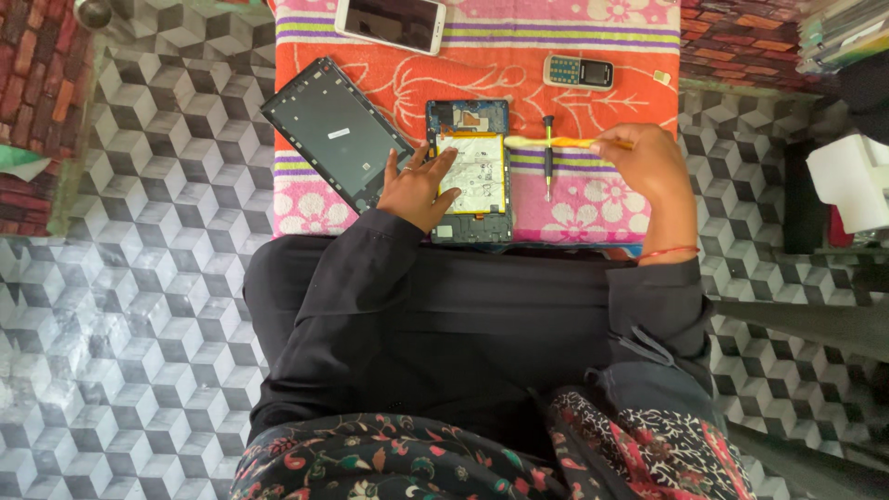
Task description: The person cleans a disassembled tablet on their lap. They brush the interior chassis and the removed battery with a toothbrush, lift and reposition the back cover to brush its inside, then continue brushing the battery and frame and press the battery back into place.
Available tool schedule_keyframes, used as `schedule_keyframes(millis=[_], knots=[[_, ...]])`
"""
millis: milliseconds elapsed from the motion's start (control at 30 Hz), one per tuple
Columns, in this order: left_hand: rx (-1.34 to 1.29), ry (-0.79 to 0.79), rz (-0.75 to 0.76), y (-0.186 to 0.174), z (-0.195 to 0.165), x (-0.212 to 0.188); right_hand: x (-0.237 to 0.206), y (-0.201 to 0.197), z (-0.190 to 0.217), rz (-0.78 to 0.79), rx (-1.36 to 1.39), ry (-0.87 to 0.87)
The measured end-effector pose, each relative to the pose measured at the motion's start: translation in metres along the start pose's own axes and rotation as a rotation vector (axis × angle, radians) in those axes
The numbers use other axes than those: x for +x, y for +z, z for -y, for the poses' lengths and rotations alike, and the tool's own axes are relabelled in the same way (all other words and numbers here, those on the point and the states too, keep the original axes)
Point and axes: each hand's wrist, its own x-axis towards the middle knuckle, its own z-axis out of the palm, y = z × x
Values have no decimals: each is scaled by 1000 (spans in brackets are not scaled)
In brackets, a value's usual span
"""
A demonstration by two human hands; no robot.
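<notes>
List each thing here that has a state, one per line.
Opened phone: back off, innards exposed, flat on the cloth.
Back cover: detached, lying beside it.
White phone: screen dark.
Screwdriver: lying loose.
Left hand: pressing the opened phone.
Right hand: gripping a brush.

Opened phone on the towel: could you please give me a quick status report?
Left hand pressing on the opened phone. Right hand gripping a brush, bristles at the phone's edge. Screwdriver lies under the brush; back cover set aside, left.
</notes>
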Motion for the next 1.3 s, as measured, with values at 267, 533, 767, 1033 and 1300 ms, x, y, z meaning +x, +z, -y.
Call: schedule_keyframes(millis=[267,533,767,1033,1300], knots=[[4,26,-10,4,0,0,-3,6,4,-62,-43,-17],[13,15,1,4,0,0,-5,15,29,59,84,20],[10,13,3,4,0,2,-9,29,59,-92,224,25],[24,45,-41,7,2,2,-26,84,100,28,85,-196],[6,38,-24,7,2,3,-17,86,90,-74,-121,-233]])
